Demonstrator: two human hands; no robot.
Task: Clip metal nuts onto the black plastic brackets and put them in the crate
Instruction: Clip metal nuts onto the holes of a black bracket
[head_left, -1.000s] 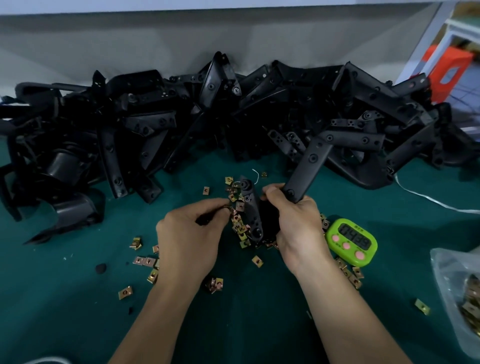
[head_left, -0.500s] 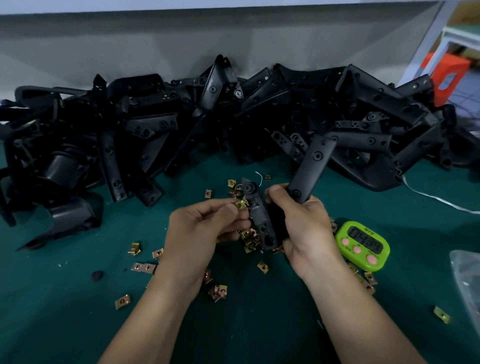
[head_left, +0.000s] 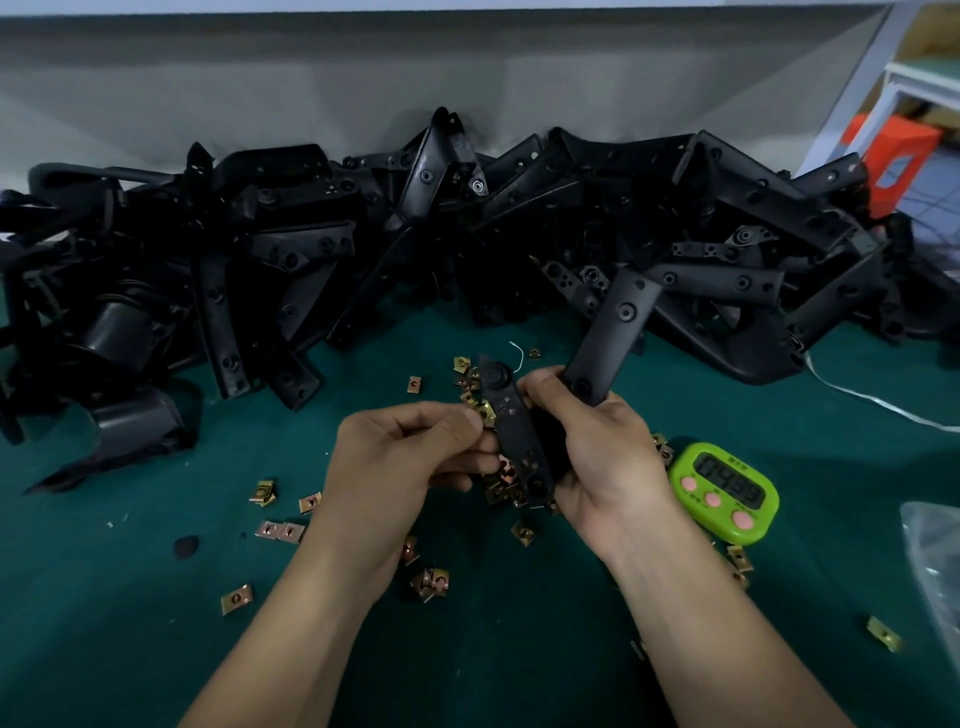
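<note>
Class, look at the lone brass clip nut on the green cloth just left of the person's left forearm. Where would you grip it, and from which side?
Pinch the clip nut across two opposite edges, coming straight down from above. It lies flat on the cloth, hole up and on its own, so only its thin edges offer purchase, and nothing seems to crowd the approach.

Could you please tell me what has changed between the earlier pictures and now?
The left hand moved right, bringing a metal nut it pinches up to the left edge of the black bracket. The right hand kept its grip on the bracket; the green timer and the bracket pile stayed put.
</note>
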